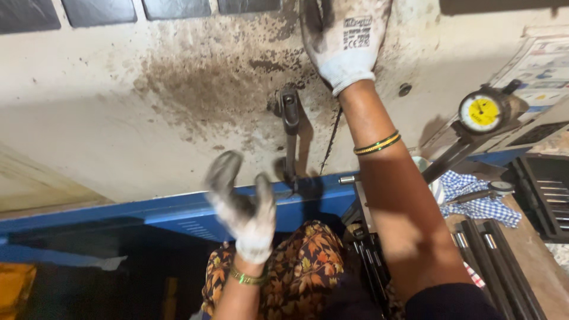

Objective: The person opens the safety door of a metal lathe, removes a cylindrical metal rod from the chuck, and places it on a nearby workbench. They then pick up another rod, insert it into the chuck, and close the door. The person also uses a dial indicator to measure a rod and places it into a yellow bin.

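- Far left: blue ledge (178,208) running along foot of stained cream panel (118,118); yellow thing at bottom-left corner, too cropped to identify.
- Left hand (243,204): gloved, dirty, raised in mid-air, fingers spread and slightly curled, grasping nothing. Motion-blurred. Green bangle at wrist.
- Lever (290,133): dark metal handle mounted on panel, long axis vertical, pivot end up near the grime patch, lower end down at the blue ledge. Sits up and to the right of left hand, near but not touching.
- Right hand (344,38): gloved, reaching up to top of panel, above and right of lever's pivot. Fingers cut off by frame edge – cannot tell whether gripping or flat on panel. Forearm, with bangles, runs diagonally just right of lever, with a thin dark line between.
- Nearer hand: left is closer to lever's lower end; right is closer to its top.
- Lap: orange leaf-print cloth (302,266) below lever.
- Right of forearm: dark steel rods (501,266) lying on bench, long axes toward viewer; more dark parts between lap and forearm.
- Checked cloth (483,204) on bench with small round gauge on it.
- Dial gauge (481,111), yellow face, on stand arm above cloth.
- Far right: black tray (542,195) with slotted rows; contents unclear.
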Demonstrator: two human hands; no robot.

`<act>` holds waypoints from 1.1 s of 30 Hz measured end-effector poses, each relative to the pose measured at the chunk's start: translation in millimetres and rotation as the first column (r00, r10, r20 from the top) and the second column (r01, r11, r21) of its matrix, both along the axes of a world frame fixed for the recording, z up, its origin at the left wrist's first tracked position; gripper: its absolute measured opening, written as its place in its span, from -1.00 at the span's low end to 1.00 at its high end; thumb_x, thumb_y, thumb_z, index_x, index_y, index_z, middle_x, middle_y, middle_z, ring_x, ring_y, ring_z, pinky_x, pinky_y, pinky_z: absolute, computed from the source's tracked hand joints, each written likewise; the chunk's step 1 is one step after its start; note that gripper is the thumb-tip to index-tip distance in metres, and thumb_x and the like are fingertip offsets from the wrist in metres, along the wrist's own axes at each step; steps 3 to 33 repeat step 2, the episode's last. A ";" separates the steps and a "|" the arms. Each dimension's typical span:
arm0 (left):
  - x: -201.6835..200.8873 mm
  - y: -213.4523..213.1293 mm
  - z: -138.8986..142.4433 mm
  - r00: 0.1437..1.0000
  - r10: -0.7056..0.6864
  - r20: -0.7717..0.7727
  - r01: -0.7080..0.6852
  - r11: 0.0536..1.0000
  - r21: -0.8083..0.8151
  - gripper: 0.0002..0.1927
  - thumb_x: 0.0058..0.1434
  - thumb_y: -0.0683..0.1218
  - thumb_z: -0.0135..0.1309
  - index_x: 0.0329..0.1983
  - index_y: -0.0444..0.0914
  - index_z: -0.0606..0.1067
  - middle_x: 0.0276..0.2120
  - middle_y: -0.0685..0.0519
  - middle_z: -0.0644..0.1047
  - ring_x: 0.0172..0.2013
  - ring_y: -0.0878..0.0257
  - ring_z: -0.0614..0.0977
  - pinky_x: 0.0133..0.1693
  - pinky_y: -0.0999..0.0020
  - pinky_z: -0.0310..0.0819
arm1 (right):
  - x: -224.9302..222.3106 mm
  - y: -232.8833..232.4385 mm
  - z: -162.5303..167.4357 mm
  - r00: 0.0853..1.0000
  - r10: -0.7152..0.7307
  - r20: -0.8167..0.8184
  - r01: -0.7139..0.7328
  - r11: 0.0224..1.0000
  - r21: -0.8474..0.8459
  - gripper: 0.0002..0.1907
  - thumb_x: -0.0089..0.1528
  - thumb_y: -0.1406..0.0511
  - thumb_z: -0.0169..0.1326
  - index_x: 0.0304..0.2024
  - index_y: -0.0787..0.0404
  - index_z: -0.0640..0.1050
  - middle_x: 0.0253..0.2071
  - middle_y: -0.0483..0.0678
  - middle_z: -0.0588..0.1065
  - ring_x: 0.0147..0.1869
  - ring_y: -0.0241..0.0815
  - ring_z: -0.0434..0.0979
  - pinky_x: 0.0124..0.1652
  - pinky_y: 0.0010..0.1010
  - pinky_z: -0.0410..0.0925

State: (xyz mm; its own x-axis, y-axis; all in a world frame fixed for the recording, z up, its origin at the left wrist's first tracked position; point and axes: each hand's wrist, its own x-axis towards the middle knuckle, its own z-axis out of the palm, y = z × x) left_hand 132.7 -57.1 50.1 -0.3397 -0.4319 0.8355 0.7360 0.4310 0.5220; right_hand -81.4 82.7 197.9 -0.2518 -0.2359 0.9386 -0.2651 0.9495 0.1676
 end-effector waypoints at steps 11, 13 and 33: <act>22.7 -3.3 8.9 0.999 0.014 -0.042 -0.012 0.998 0.055 -0.54 0.46 -0.19 0.15 0.35 -0.27 0.31 0.26 -0.09 0.40 0.24 0.02 0.46 0.31 0.09 0.44 | -4.3 1.8 -4.6 0.995 -0.016 0.103 0.018 1.000 -0.016 -0.69 0.34 0.00 0.06 -0.25 0.02 0.63 -0.42 0.07 0.57 -0.36 0.17 0.54 -0.34 0.14 0.27; 22.7 -3.3 8.9 0.999 0.014 -0.042 -0.012 0.998 0.055 -0.54 0.46 -0.19 0.15 0.35 -0.27 0.31 0.26 -0.09 0.40 0.24 0.02 0.46 0.31 0.09 0.44 | -4.3 1.8 -4.6 0.995 -0.016 0.103 0.018 1.000 -0.016 -0.69 0.34 0.00 0.06 -0.25 0.02 0.63 -0.42 0.07 0.57 -0.36 0.17 0.54 -0.34 0.14 0.27; 22.7 -3.3 8.9 0.999 0.014 -0.042 -0.012 0.998 0.055 -0.54 0.46 -0.19 0.15 0.35 -0.27 0.31 0.26 -0.09 0.40 0.24 0.02 0.46 0.31 0.09 0.44 | -4.3 1.8 -4.6 0.995 -0.016 0.103 0.018 1.000 -0.016 -0.69 0.34 0.00 0.06 -0.25 0.02 0.63 -0.42 0.07 0.57 -0.36 0.17 0.54 -0.34 0.14 0.27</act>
